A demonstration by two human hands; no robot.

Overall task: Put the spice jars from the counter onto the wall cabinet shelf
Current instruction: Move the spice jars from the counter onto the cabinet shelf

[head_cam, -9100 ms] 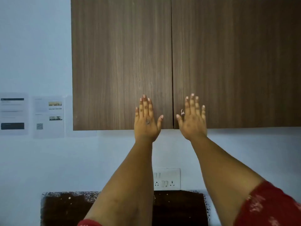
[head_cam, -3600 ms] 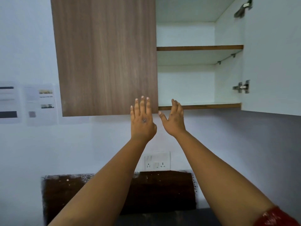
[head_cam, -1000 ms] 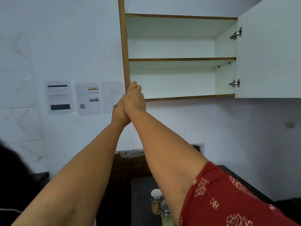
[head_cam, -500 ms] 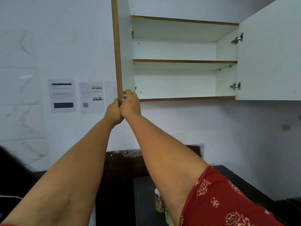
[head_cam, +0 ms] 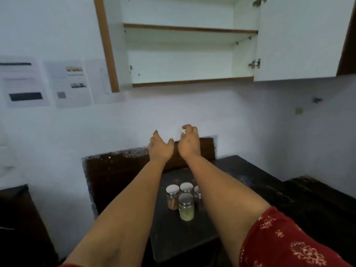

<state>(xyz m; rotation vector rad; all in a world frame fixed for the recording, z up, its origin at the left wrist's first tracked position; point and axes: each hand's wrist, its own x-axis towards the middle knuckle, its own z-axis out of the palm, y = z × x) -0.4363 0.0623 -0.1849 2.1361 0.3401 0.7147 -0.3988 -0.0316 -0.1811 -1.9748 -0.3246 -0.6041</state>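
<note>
the small glass spice jars with round silver metal lids (head_cam: 183,197) stand close together in a group on the dark black stone counter (head_cam: 240,178), below and between the two forearms. at least four lids can be seen; one jar at the front holds a pale green powder (head_cam: 186,206), one at the left holds something brown (head_cam: 172,197), and the one at the right is partly hidden by the right forearm. none of them is lifted.

the left hand (head_cam: 159,149) and the right hand (head_cam: 189,143) are in the air above the back edge of the counter, near each other but well above the jars. the fingers of both are loosely curled and neither hand holds anything.

above, the white wall cabinet with brown wood edges (head_cam: 183,54) has both doors open. its lower shelf (head_cam: 192,80) and its middle shelf (head_cam: 190,29) show no jar on them.

so i judge that only the preparing step is done: the cabinet is open and ready. all the jars in view wait on the counter, so the carrying part of the task is not yet begun. what is left is to bring the hands down, grip each jar, and set it on the shelf.
</note>
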